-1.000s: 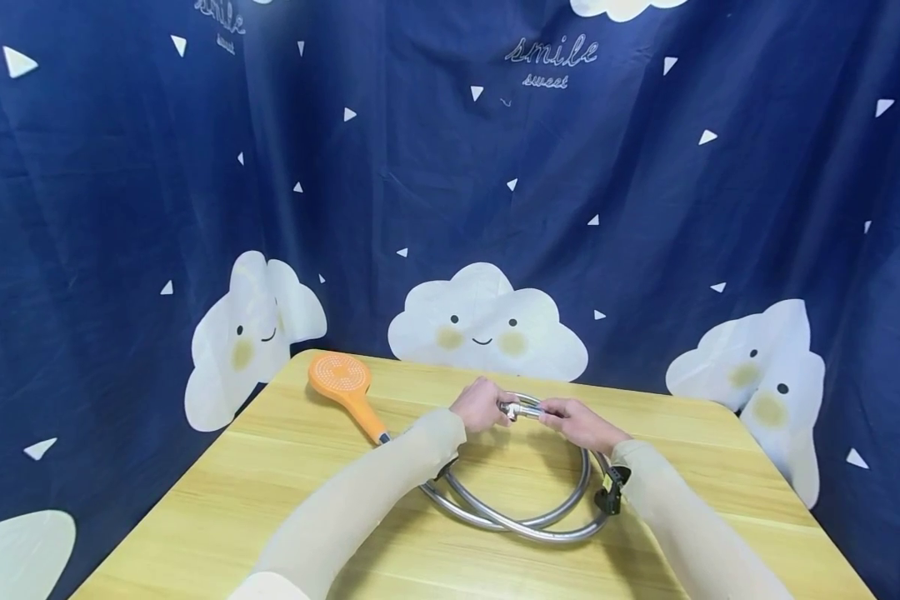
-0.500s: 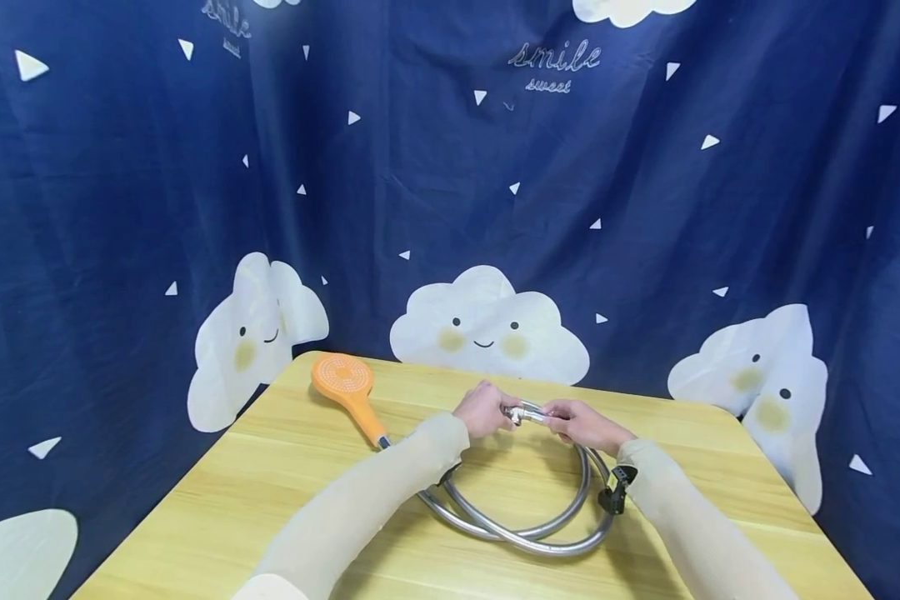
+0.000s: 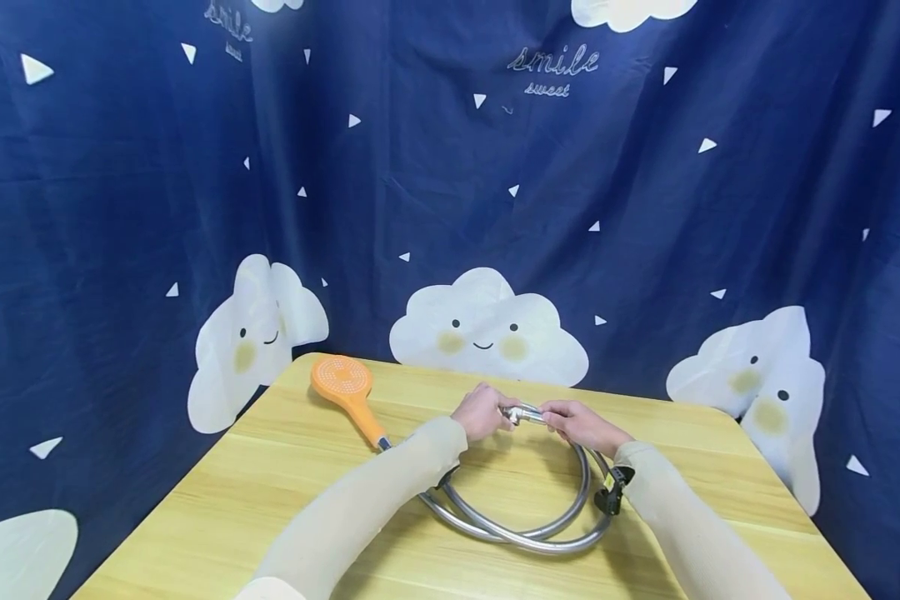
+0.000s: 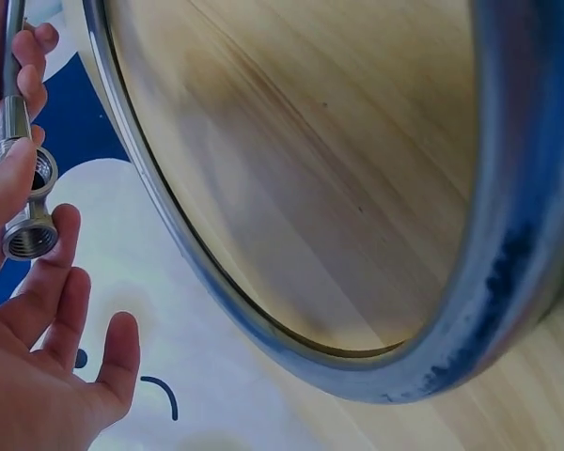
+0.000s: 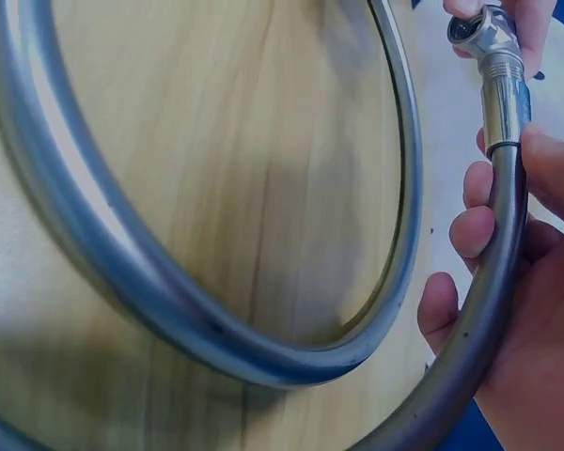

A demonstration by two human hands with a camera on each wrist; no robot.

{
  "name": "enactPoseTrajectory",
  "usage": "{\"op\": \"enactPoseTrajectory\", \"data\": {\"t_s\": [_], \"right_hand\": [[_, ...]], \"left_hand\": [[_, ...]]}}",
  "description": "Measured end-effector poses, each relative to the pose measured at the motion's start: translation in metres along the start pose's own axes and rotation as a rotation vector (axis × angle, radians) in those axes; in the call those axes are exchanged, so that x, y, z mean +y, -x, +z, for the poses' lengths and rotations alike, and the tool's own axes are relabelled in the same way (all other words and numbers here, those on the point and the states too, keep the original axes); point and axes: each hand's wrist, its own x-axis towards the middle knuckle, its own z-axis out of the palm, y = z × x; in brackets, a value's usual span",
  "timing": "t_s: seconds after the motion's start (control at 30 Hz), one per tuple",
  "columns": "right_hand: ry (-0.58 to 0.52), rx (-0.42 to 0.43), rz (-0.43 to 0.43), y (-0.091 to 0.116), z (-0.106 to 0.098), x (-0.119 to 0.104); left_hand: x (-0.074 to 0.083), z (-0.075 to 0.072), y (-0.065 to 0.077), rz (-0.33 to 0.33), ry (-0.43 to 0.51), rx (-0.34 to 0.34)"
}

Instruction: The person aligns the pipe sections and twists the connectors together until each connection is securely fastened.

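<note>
My left hand [image 3: 482, 411] pinches a small silver tee fitting [image 4: 30, 230] between thumb and finger; one threaded opening faces the left wrist camera. In line with the fitting is the metal end sleeve [image 5: 501, 113] of a grey shower hose [image 3: 547, 547], with a ridged band showing between them. My right hand [image 3: 583, 425] grips that hose end, its thumb on the sleeve and its fingers curled round the hose. The hose loops below both hands and runs behind the left forearm to an orange shower head [image 3: 342, 379], which lies face up at the table's back left.
A light wooden table [image 3: 682, 475] bears the hose and shower head. Behind it hangs a dark blue curtain [image 3: 420, 192] printed with white clouds and triangles. A black wrist camera [image 3: 612, 492] sits on the right wrist, close to the hose loop.
The right fingers have shifted slightly on the hose end. Both hands stay in nearly the same place, and the shower head has not moved; the view tilts slightly.
</note>
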Motion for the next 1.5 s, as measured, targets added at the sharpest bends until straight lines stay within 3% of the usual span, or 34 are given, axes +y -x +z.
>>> {"op": "enactPoseTrajectory", "data": {"t_s": [0.27, 0.5, 0.83, 1.13, 1.5], "right_hand": [[0.045, 0.042, 0.057, -0.006, 0.001, -0.005], [0.030, 0.031, -0.010, -0.011, -0.004, -0.004], [0.070, -0.016, -0.012, -0.016, -0.008, -0.002], [-0.042, 0.008, 0.014, -0.012, -0.006, -0.004], [0.044, -0.004, 0.017, -0.012, -0.008, 0.000]], "left_hand": [[-0.002, -0.001, 0.000, -0.036, 0.036, 0.019], [0.002, -0.009, 0.001, -0.021, 0.053, 0.027], [-0.001, -0.008, -0.001, -0.023, 0.032, 0.042], [0.000, -0.007, 0.000, -0.016, 0.024, 0.042], [0.004, -0.007, 0.005, -0.029, 0.063, 0.039]]}}
